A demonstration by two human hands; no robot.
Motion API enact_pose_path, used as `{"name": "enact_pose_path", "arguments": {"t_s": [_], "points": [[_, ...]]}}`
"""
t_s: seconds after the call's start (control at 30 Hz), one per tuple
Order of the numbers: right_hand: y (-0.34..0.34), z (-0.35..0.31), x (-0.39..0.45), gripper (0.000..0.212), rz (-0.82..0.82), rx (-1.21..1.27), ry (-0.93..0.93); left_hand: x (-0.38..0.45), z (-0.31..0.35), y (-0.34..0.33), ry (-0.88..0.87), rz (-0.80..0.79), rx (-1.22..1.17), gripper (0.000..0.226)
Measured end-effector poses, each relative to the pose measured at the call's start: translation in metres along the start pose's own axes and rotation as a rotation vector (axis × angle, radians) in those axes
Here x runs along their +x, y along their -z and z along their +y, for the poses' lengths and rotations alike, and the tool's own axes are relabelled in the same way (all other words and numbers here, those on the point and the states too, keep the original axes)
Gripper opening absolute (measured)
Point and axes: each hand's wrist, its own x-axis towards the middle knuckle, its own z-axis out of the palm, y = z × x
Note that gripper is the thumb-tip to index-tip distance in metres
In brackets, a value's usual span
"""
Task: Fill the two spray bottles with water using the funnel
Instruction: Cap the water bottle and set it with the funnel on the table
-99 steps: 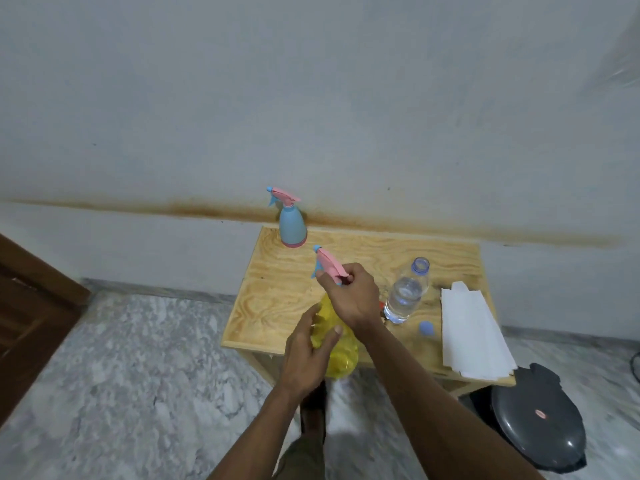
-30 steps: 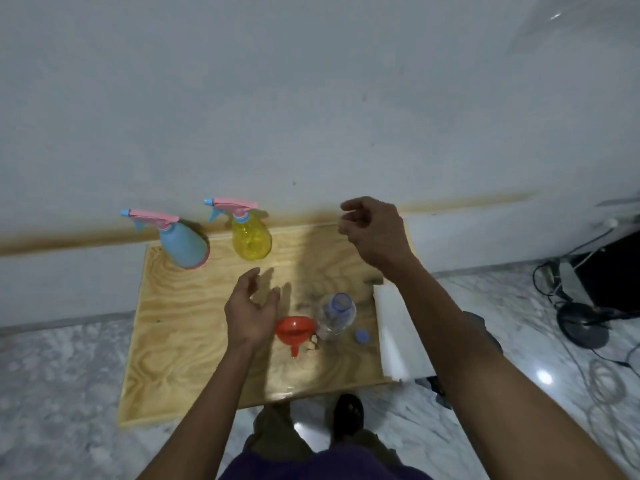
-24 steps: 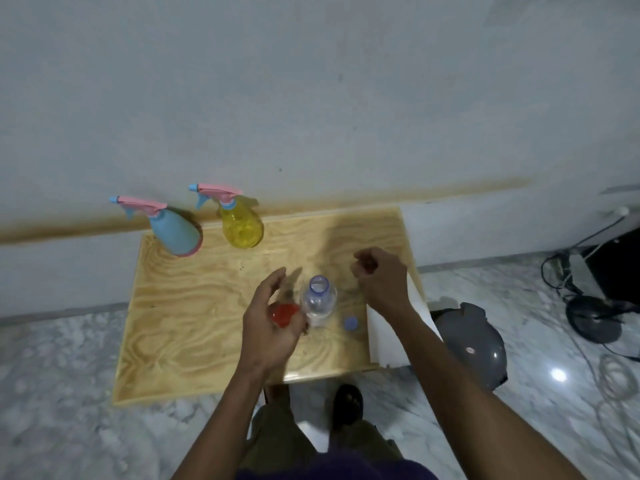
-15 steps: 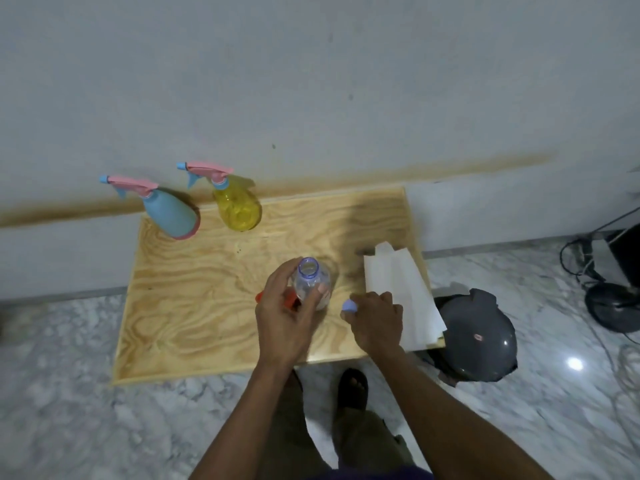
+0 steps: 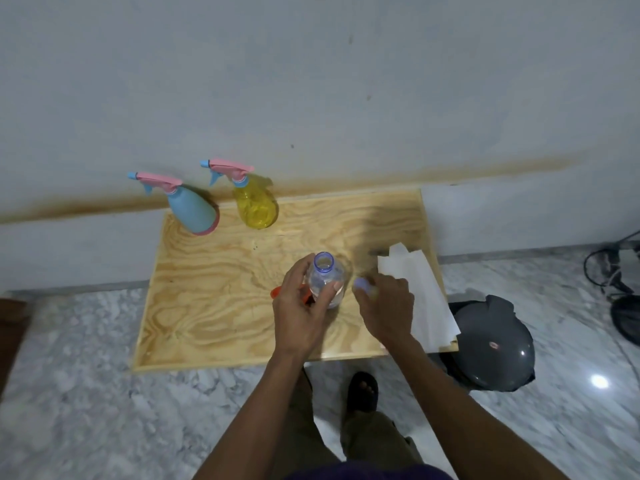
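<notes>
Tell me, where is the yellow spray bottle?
The yellow spray bottle stands at the table's back edge by the wall, just right of the blue spray bottle.

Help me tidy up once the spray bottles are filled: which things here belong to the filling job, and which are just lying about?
Belong to the job:
- blue plastic spray bottle
- yellow translucent spray bottle
- clear plastic water bottle, gripped by the left hand
- pale blue bottle cap, in the right hand
- red plastic funnel

Just lying about:
- white paper sheets
- dark grey bin lid
</notes>
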Motion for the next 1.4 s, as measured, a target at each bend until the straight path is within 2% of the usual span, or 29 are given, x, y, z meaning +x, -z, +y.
{"name": "enact_pose_path", "arguments": {"t_s": [0.1,0.17,0.27,0.33,0.43,0.53,0.63,0.77,0.9,1.03,1.17,1.3,1.4], "points": [[0.056,-0.039,0.006,0.029,0.132,0.486,0.006,0.000,0.000,0.000,-0.010,0.006,0.011,0.052],[0.088,-0.064,0.007,0.031,0.098,0.566,0.169,-0.003,0.001,0.000,-0.007,0.009,0.006,0.052],[0.107,-0.085,0.010,0.036,-0.091,0.400,0.486,-0.006,0.003,-0.001,0.012,0.028,-0.035,0.053],[0.105,-0.089,0.015,0.039,-0.202,0.203,0.599,-0.007,0.005,-0.002,0.018,0.033,-0.035,0.056],[0.102,-0.091,0.018,0.040,-0.292,0.108,0.608,-0.009,0.006,-0.002,0.033,0.026,-0.044,0.056],[0.101,-0.091,0.020,0.039,-0.273,0.088,0.648,-0.009,0.009,-0.003,0.052,0.026,-0.055,0.060],[0.097,-0.091,0.021,0.037,-0.272,0.035,0.697,-0.009,0.006,-0.002,0.055,0.029,-0.043,0.073],[0.095,-0.092,0.023,0.036,-0.248,0.059,0.678,-0.008,0.004,-0.001,0.062,0.017,-0.034,0.067],[0.094,-0.094,0.021,0.044,-0.246,0.115,0.628,-0.008,0.003,0.001,0.035,0.012,-0.026,0.060],[0.086,-0.089,0.017,0.031,-0.158,0.221,0.490,-0.007,-0.002,0.000,0.056,-0.013,-0.047,0.053],[0.082,-0.087,0.011,0.037,-0.170,0.287,0.398,-0.006,-0.004,0.000,0.053,-0.003,-0.055,0.054],[0.081,-0.088,0.009,0.030,-0.110,0.341,0.298,-0.007,-0.002,-0.001,0.056,-0.006,-0.070,0.052],[0.080,-0.089,0.007,0.034,-0.148,0.359,0.311,-0.006,-0.003,-0.001,0.065,0.011,-0.058,0.053]]}}
